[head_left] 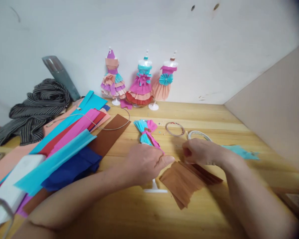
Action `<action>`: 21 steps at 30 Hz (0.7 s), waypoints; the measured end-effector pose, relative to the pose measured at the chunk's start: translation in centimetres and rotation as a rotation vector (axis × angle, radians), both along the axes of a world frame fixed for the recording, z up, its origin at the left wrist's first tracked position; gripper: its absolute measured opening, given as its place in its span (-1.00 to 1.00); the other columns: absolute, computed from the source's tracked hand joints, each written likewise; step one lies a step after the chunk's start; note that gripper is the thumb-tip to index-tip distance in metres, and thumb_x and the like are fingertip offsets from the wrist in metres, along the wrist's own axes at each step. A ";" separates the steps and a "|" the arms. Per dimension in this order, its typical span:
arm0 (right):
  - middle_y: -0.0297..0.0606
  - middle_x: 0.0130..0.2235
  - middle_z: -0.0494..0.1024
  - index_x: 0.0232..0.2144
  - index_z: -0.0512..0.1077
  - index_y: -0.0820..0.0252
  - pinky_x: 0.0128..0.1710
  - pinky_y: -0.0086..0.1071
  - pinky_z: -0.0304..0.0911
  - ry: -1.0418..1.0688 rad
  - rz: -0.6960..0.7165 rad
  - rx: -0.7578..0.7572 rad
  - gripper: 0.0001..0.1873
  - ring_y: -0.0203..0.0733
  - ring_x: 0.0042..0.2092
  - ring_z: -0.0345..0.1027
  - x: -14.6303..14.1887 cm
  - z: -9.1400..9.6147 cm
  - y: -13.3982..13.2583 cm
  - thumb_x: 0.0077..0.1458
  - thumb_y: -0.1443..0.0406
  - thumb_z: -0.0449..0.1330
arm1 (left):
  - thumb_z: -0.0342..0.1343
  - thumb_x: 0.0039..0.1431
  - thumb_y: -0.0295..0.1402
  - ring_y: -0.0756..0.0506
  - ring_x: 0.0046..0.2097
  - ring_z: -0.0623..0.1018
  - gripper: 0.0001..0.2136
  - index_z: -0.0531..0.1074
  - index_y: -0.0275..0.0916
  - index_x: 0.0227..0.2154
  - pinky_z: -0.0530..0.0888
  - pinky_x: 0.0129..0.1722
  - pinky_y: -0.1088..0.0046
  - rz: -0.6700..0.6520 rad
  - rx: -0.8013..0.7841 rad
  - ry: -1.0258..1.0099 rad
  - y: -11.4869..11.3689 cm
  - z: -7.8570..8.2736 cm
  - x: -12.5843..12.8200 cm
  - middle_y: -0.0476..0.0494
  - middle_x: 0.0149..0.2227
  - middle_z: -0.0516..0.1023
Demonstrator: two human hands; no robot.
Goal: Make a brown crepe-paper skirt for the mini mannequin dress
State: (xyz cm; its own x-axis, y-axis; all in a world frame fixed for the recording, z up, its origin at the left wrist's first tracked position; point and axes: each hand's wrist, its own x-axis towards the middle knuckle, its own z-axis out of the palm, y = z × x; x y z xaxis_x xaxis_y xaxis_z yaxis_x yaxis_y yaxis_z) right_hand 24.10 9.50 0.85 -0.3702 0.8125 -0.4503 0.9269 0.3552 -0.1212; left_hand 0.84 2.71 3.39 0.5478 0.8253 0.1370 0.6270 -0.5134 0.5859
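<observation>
While left hand [146, 165] covers dressed mannequin [145, 136], right hand [201, 151] curls over pleated brown paper [183, 182]; both grips indeterminable. Three dressed figures [143, 84]: along desk's [204, 113] back edge.

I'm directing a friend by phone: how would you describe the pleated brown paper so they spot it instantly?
Over the wooden table, find the person's right hand. Just below it in the view lies the pleated brown paper. Its many creases set it apart from the flat brown sheet farther left.
</observation>
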 end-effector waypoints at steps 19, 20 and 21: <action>-0.40 -0.57 0.32 -0.59 0.22 0.16 -0.45 -0.44 0.07 0.567 -0.025 0.066 -0.91 -0.31 -0.49 0.17 -2.1 3.5 -1.6 -0.09 0.36 0.03 | 0.14 0.02 -0.32 -0.22 -0.04 0.47 -0.63 0.42 -0.19 -0.05 0.34 -0.04 0.27 0.176 -0.366 -0.437 1.5 -2.9 0.0 -0.25 -0.05 0.51; -0.39 -0.56 0.32 -0.60 0.22 0.16 -0.47 -0.44 0.07 0.684 -0.065 0.061 -0.90 -0.32 -0.49 0.18 -2.7 3.5 -2.0 -0.08 0.35 0.04 | 0.18 -0.02 -0.30 -0.23 0.00 0.46 -0.52 0.37 -0.20 0.02 0.34 -0.02 0.26 0.176 -0.416 -0.488 1.5 -3.3 0.2 -0.27 0.01 0.48; -0.38 -0.54 0.34 -0.59 0.24 0.17 -0.47 -0.44 0.09 0.785 -0.110 0.046 -0.90 -0.32 -0.49 0.19 -3.3 3.3 -2.3 -0.08 0.34 0.05 | 0.22 -0.06 -0.29 -0.24 0.00 0.45 -0.47 0.34 -0.22 0.04 0.35 -0.02 0.26 0.169 -0.466 -0.523 1.5 -3.6 0.5 -0.28 0.01 0.47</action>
State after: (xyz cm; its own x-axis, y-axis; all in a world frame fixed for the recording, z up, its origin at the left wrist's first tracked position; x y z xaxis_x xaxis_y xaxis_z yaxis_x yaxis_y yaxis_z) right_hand 20.78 7.19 4.19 -0.4822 0.8743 -0.0559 0.6068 0.2873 -0.7411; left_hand 1.29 4.26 -0.25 0.3666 0.9295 -0.0400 0.2527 -0.0581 0.9658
